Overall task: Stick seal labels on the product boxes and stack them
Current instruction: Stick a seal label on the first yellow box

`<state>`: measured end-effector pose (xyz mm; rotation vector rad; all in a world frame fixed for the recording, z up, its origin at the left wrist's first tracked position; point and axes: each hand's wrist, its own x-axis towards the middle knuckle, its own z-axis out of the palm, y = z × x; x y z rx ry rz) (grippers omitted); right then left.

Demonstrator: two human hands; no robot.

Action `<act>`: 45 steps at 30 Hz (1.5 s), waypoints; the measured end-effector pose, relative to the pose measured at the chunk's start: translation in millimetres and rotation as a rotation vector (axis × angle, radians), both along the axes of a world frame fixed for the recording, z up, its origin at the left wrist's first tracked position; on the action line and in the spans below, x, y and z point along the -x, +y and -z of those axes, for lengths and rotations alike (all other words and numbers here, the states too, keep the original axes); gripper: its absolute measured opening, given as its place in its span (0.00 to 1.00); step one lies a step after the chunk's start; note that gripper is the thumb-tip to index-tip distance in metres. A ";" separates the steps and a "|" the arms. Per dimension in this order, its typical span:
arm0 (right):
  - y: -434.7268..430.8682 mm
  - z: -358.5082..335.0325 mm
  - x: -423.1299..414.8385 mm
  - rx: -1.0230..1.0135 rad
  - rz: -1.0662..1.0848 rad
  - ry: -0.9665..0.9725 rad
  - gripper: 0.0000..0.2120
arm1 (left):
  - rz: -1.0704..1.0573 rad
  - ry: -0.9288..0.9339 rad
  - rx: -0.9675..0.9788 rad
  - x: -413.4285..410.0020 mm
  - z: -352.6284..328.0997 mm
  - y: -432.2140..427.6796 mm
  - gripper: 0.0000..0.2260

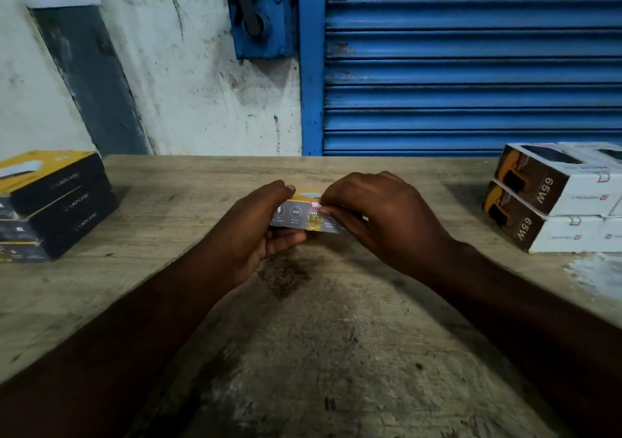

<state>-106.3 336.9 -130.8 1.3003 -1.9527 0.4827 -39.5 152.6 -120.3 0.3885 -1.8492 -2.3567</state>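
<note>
– Product box (296, 214): who has it?
– Both hands, just above the tabletop (336, 336). The left hand (259, 228) grips its left end, fingers curled under and thumb on top. The right hand (377, 215) pinches a small red-and-white seal label (315, 205) against the box's top edge.
– Any writing on it?
– Grey side with icons, too blurred to read, plus a gold sticker (313, 224) below the label.
– And around the box?
– Well to its left, a stack of black-and-yellow boxes (57, 201) printed "LAPCARE". Well to its right, a stack of white-and-brown boxes (552, 201) marked "65W", with small red-and-white labels on their edges. Beyond it, a blue shutter (471, 67).
</note>
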 end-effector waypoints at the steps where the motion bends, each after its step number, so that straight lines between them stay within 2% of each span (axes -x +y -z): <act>1: -0.9 0.1 -0.7 -0.002 0.006 -0.001 0.10 | 0.000 -0.004 -0.005 0.0 -0.2 -0.3 0.09; 9: -6.1 3.1 -2.3 0.034 0.052 -0.099 0.11 | 0.004 -0.012 -0.025 -0.2 0.0 -1.1 0.06; 14: -5.0 7.2 -2.4 0.139 -0.007 -0.256 0.07 | 0.011 -0.005 -0.022 0.2 0.3 -0.3 0.06; 20: -7.4 8.0 -4.1 0.259 -0.076 -0.377 0.10 | 0.013 0.011 -0.024 -0.6 1.5 -0.3 0.06; 25: -7.5 10.4 -2.0 0.162 -0.080 -0.307 0.10 | 0.015 0.016 -0.015 -0.8 1.1 1.1 0.06; 31: -9.1 11.1 0.8 0.206 -0.101 -0.247 0.04 | 0.034 0.029 0.000 -1.4 2.9 2.4 0.07; 45: -13.1 13.5 -0.5 0.367 -0.111 -0.470 0.04 | 0.053 0.038 -0.005 -0.5 2.7 2.5 0.07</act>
